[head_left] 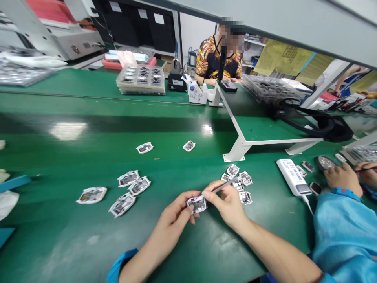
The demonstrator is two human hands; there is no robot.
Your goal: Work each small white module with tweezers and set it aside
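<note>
My left hand (176, 214) is closed around a small white watch-like casing (198, 204), open side up, with a circuit board showing inside. Its thumb presses on the near edge. At the casing's upper right corner are the fingertips of my right hand (228, 202), which grips a thin grey metal tool, apparently tweezers (223, 185), pointing back to the right. The tool's working tip is hidden by the fingers. Just beyond my right hand lies a cluster of similar casings (245, 178). Several more casings (128, 178) rest to the left, and two others lie farther back, one a casing (189, 146).
A white metal stand (238, 148) rises ahead to the right, bearing a black headset (309, 120). A white power bank (293, 177) with a cable lies near a co-worker's hand (343, 179) and blue sleeve. Across the bench are stacked trays (141, 79) and another person (219, 55).
</note>
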